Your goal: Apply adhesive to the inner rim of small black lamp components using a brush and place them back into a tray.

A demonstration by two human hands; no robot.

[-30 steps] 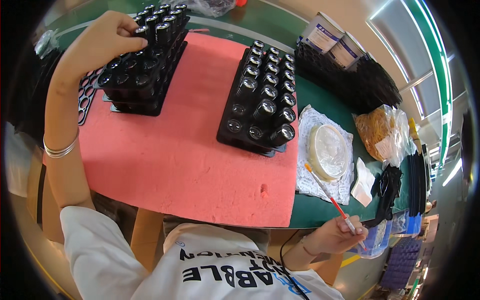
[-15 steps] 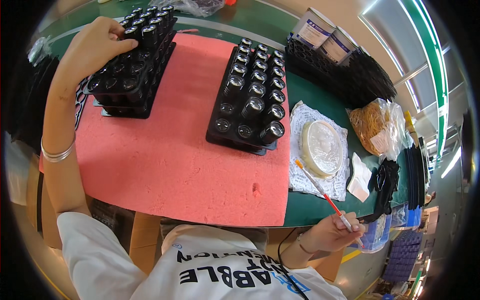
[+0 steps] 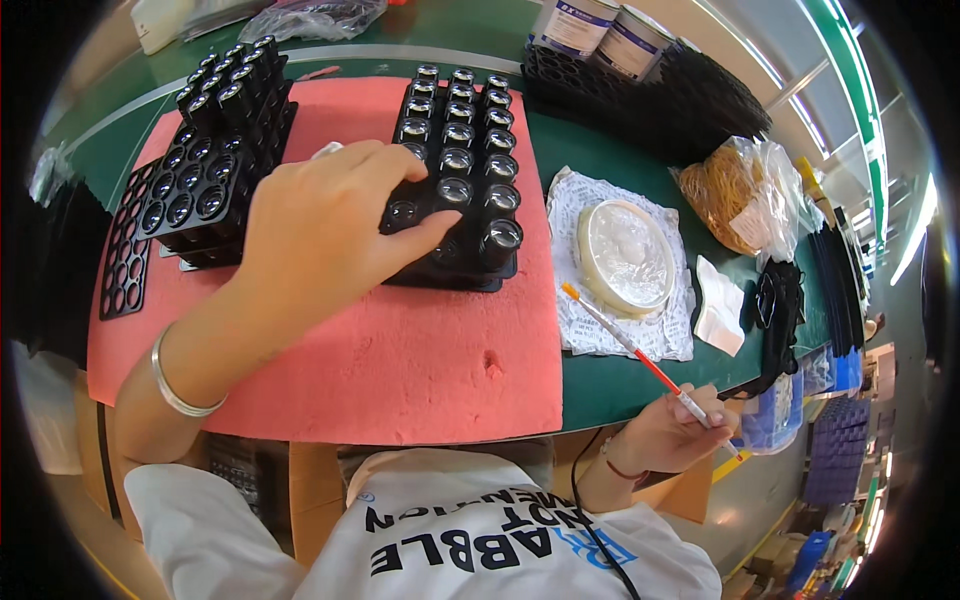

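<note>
My left hand (image 3: 320, 220) reaches over the right black tray (image 3: 450, 281), thumb and forefinger spread, with nothing visible between them. Shiny-topped black cylinders (image 3: 457, 160) stand in that tray; its near left part is partly hidden by my hand. Held in my right hand (image 3: 680, 430), off the table's near edge, is a thin paintbrush (image 3: 655, 372) with a red and white handle. Its orange tip points up and left, close to a round, plastic-covered dish (image 3: 627, 257). On the left, a stacked black tray (image 3: 205, 235) carries taller cylinders (image 3: 235, 100) at its far end.
A pink foam mat (image 3: 400, 370) lies under the trays. Beside the left stack is a flat perforated black rack (image 3: 125, 240). To the right are printed paper (image 3: 570, 215), a white tissue (image 3: 718, 305) and a bag of rubber bands (image 3: 735, 195). Cans (image 3: 630, 42) stand at the back.
My left hand has moved from the left tray's cylinders rightward and nearer, over the right tray, and its fingers have spread. My right hand still holds the paintbrush. The whole view has shifted slightly.
</note>
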